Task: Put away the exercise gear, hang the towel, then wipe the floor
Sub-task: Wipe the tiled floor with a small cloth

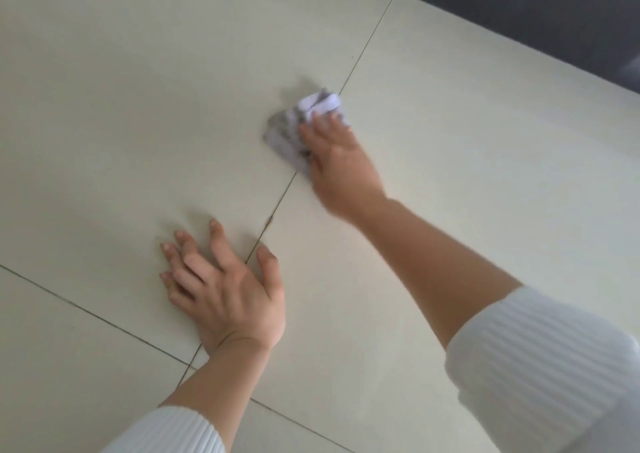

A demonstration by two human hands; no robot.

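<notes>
Right hand presses a crumpled cloth to the tiled floor, fingers flat. Left hand, splayed, braces well short of it.

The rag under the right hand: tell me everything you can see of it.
The rag is a small crumpled wad, white with grey smudges, soft like cloth or paper; blur hides which. It lies on the pale tiled floor, over a grout line. The right hand presses on its near side with fingers laid flat; its far end sticks out uncovered.
</notes>
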